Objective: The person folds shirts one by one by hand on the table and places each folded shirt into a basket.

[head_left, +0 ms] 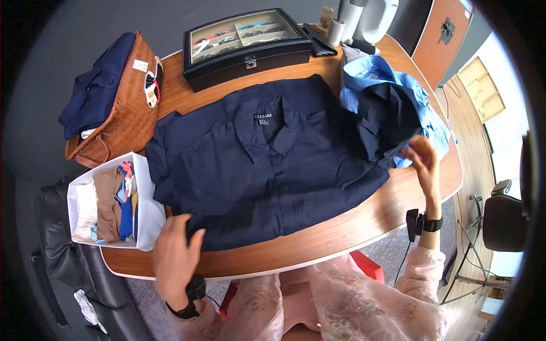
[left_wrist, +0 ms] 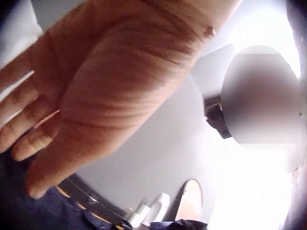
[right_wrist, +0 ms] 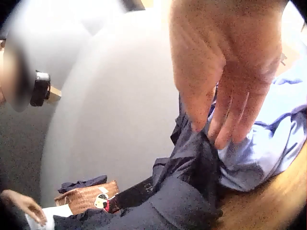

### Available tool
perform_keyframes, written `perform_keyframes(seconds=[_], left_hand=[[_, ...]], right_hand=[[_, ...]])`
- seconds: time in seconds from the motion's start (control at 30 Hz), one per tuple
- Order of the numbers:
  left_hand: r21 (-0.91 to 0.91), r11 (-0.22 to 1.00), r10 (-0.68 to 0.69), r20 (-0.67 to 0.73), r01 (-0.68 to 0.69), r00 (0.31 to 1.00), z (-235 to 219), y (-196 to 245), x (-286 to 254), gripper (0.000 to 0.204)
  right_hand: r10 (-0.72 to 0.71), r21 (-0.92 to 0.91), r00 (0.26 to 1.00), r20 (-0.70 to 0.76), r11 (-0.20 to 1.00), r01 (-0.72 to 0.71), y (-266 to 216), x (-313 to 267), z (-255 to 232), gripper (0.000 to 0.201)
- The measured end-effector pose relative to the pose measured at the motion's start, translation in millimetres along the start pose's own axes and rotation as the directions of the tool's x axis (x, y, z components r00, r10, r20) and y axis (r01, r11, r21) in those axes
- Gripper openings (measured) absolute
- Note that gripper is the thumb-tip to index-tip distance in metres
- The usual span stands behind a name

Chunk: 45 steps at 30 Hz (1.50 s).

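Note:
A navy collared shirt lies front up on the wooden table, its collar toward the far side. My right hand pinches the shirt's sleeve at the right, and the cloth rises in folds to the thumb and fingers in the right wrist view. My left hand is at the shirt's lower left corner, thumb apart from the fingers, holding nothing. In the left wrist view its palm faces the camera. Light blue garments lie beside the raised sleeve.
A white box of folded clothes stands at the table's left edge. Behind it leans a woven brown basket with navy cloth. A black glasses case with a clear lid sits at the back, near white bottles. A black sofa is at the left.

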<state>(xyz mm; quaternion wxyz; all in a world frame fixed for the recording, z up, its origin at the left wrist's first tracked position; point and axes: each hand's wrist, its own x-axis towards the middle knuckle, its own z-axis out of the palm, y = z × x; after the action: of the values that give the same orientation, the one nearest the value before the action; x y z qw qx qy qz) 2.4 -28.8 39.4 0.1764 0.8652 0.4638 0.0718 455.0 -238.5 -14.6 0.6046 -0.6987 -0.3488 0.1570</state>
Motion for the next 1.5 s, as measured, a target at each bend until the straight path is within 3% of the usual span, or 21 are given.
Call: perform_keyframes(seconds=[0.07,0.1,0.17,0.2,0.27,0.3,0.33,0.43,0.53,0.6,0.73,0.83,0.87,0.93,1.0,1.07,1.27,1.33,1.37,1.47,1.5], left_hand=[[-0.116,0.972,0.212,0.041,-0.206,0.976,9,26,15,0.035],[-0.154,0.949,0.289,0.064,-0.277,0.955,18,35,22,0.038],[-0.180,0.909,0.405,0.167,-0.376,0.899,39,51,35,0.047],[-0.158,0.882,0.467,0.162,-0.444,0.869,52,58,40,0.052],[-0.144,0.836,0.547,0.146,-0.529,0.825,78,67,45,0.056],[-0.140,0.840,0.542,0.180,-0.524,0.821,88,71,46,0.059],[-0.137,0.846,0.534,0.211,-0.516,0.819,96,74,47,0.061],[-0.098,0.888,0.456,0.317,-0.450,0.832,107,72,48,0.066],[-0.091,0.900,0.428,0.364,-0.426,0.827,109,71,50,0.068],[-0.080,0.906,0.415,0.362,-0.416,0.835,109,73,50,0.068],[-0.070,0.907,0.411,0.361,-0.415,0.837,110,73,50,0.069],[-0.080,0.906,0.415,0.367,-0.416,0.833,107,72,51,0.068],[-0.084,0.906,0.414,0.369,-0.414,0.832,107,72,51,0.068],[-0.090,0.907,0.414,0.372,-0.412,0.831,107,72,50,0.068],[-0.063,0.908,0.407,0.374,-0.415,0.833,109,73,51,0.068],[-0.072,0.909,0.405,0.377,-0.410,0.833,110,73,51,0.069],[-0.078,0.904,0.420,0.334,-0.419,0.844,112,72,50,0.066],[-0.082,0.906,0.418,0.330,-0.416,0.846,110,72,50,0.066],[-0.081,0.909,0.410,0.356,-0.410,0.840,109,73,51,0.068],[-0.078,0.911,0.401,0.386,-0.404,0.831,108,74,51,0.069],[-0.075,0.911,0.401,0.389,-0.406,0.829,107,74,51,0.068]], right_hand=[[-0.239,-0.445,0.967,-0.086,0.878,0.177,-18,10,8,0.043],[-0.243,-0.446,0.966,-0.087,0.877,0.181,-36,11,19,0.043],[-0.416,-0.767,0.907,0.073,0.558,0.317,-67,13,39,0.048],[-0.417,-0.767,0.906,0.073,0.558,0.318,-66,18,35,0.048],[-0.480,-0.818,0.808,0.340,0.273,0.507,-61,27,24,0.042],[-0.398,-0.778,0.880,0.260,0.453,0.435,-70,27,26,0.031],[-0.323,-0.787,0.901,0.289,0.456,0.415,-83,28,19,0.025],[-0.346,-0.630,0.852,0.393,0.573,0.524,-111,32,-5,0.019],[0.024,-0.432,0.987,0.156,0.901,0.046,-120,25,-34,0.023],[0.261,-0.473,0.955,0.139,0.865,-0.167,-134,23,-43,0.031],[0.278,-0.730,0.951,0.134,0.677,-0.095,-122,28,-69,0.069],[0.444,-0.820,0.811,0.381,0.568,0.074,-136,40,-80,0.076],[0.310,-0.744,0.838,0.450,0.648,0.160,-139,38,-81,0.066],[0.513,-0.785,0.738,0.438,0.618,0.036,-146,49,-91,0.056],[0.486,-0.795,0.764,0.425,0.603,0.060,-151,49,-96,0.044],[0.573,-0.932,0.790,0.218,0.363,-0.006,-148,53,-113,0.034],[0.377,-0.952,0.923,0.082,0.303,-0.039,-124,52,-156,0.021],[0.148,-0.984,0.973,0.175,0.042,0.171,-127,45,-156,0.016],[0.148,-0.984,0.973,0.178,0.042,0.173,-129,46,-155,0.016],[-0.202,-0.946,0.967,0.154,-0.311,0.086,-137,65,-156,0.033],[-0.450,-0.905,0.817,0.361,-0.380,0.190,-142,62,-147,0.041]])
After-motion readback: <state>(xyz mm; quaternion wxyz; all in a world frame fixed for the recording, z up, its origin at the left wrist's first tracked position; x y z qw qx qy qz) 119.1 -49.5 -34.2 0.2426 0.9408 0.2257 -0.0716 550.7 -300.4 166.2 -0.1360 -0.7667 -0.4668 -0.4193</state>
